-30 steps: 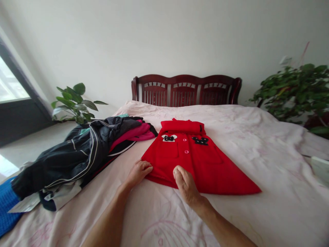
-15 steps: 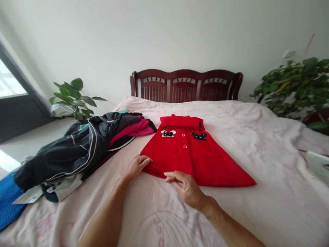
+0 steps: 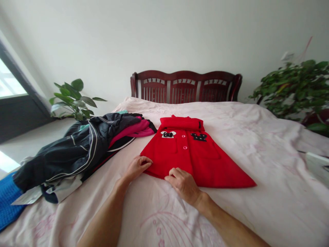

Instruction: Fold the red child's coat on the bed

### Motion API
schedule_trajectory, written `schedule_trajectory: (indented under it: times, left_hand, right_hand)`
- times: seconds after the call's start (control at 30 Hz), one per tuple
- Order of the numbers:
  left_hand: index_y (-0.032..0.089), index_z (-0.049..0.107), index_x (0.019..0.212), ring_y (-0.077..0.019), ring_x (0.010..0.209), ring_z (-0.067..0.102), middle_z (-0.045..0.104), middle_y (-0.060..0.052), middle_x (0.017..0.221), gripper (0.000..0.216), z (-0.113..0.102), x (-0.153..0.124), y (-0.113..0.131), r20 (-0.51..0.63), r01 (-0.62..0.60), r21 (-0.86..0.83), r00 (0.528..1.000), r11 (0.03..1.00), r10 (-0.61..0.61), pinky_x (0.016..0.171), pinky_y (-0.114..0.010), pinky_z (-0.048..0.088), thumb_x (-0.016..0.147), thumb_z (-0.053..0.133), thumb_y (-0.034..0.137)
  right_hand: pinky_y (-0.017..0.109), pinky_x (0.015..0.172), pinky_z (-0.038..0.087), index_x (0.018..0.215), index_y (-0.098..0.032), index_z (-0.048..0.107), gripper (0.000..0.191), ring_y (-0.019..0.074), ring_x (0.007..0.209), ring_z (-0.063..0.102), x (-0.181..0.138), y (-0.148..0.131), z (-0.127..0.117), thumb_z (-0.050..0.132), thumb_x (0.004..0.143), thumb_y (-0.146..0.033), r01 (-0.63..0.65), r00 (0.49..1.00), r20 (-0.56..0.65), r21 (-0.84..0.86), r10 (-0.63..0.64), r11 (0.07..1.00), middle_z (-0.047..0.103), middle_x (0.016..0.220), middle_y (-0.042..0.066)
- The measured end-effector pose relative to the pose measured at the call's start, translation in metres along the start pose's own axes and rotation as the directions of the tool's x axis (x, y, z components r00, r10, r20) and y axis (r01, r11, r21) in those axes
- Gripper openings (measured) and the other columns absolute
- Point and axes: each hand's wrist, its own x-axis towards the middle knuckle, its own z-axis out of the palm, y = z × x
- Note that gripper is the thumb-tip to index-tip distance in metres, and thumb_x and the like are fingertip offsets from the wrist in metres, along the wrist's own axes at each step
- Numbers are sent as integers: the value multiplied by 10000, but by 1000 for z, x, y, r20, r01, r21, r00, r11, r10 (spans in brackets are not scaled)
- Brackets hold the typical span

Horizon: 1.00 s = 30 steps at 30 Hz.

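Lying on the pale pink bedspread (image 3: 231, 216), the red buttoned coat (image 3: 167, 156) looks soft, thick and light, best taken by its hem (image 3: 226, 184); the left hand (image 3: 136, 168) pinches one corner, but whether the right hand (image 3: 185, 187), curled there, grips cloth I cannot tell

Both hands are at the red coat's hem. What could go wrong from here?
Uneven pulling could skew the red coat: the left hand is at its near left corner, the right hand farther along the hem.

The folded top might slip loose if the hem is tugged.

The magenta garment lies close to the coat's upper left side and could get snagged.
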Motion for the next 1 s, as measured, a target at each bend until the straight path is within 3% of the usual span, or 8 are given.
schedule_trajectory:
  times: [0.1,0.27,0.33,0.5,0.63,0.73,1.0]
  left_hand:
    - [225,748,890,-205,915,667,761,-34,960,244,0,0,-1,-9,5,6,1000,1000,-4,879,-295,485,842,566,382]
    - [226,750,893,-210,923,663,761,-36,963,249,0,0,0,-12,4,22,1000,1000,-3,902,-310,472,857,557,378]
    - [228,751,890,-209,923,662,762,-34,962,258,0,0,1,-14,3,30,1000,1000,-2,912,-313,464,868,548,386]
    - [225,750,878,-209,906,668,766,-32,948,314,2,1,0,-21,8,44,1000,999,-7,873,-302,475,892,511,427]
    - [231,753,869,-204,908,675,772,-23,953,317,2,2,-1,-22,1,53,1000,999,0,873,-290,469,900,506,428]
    - [231,755,870,-201,911,678,773,-23,957,312,2,3,-1,-22,-6,56,1000,998,7,885,-287,465,900,505,416]
    - [222,745,866,-202,902,677,771,-30,940,278,3,2,-1,-29,-23,79,999,997,25,880,-301,469,898,517,377]
  right_hand:
    - [253,704,401,864,-241,681,132,144,815,548,1,3,2,592,935,-173,5,1000,-7,53,-5,999,628,857,1]
    - [251,681,396,842,-204,613,286,125,736,583,0,3,-7,424,1031,-306,-206,973,-27,361,230,910,637,783,3]
    - [250,645,383,813,-203,582,359,119,674,578,-2,1,-11,348,1051,-333,-217,972,10,413,234,884,625,724,-7]
    - [273,637,348,800,-207,624,275,139,733,566,-6,-4,-11,458,1010,-269,-96,994,60,153,88,984,624,776,13]
    - [291,648,355,963,-246,675,188,160,801,566,-3,-3,-9,493,988,-210,-110,993,48,-31,111,993,623,878,24]
    - [294,641,363,1004,-261,682,195,161,802,564,0,-1,-9,490,994,-227,-128,991,39,-73,131,989,618,893,22]
    - [284,667,389,855,-224,667,71,167,840,567,12,-3,-3,630,912,-204,-120,986,116,-39,124,992,626,900,25]
